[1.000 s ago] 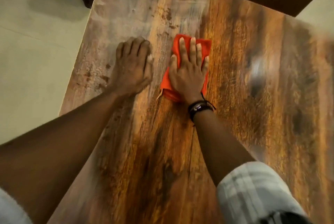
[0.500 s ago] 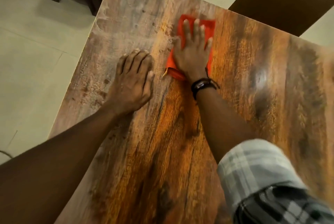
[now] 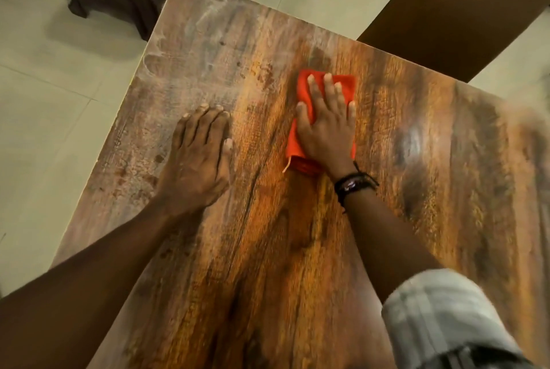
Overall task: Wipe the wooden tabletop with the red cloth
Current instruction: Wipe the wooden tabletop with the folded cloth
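Well, red cloth nears tabletop's far edge (pressed flat).

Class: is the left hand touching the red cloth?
Apart. The head view shows bare tabletop between the left hand and the red cloth.

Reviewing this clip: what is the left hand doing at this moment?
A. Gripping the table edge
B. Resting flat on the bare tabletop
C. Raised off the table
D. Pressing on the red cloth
B: the left hand lies palm-down on the bare wooden tabletop, beside the red cloth, which is under the right hand.
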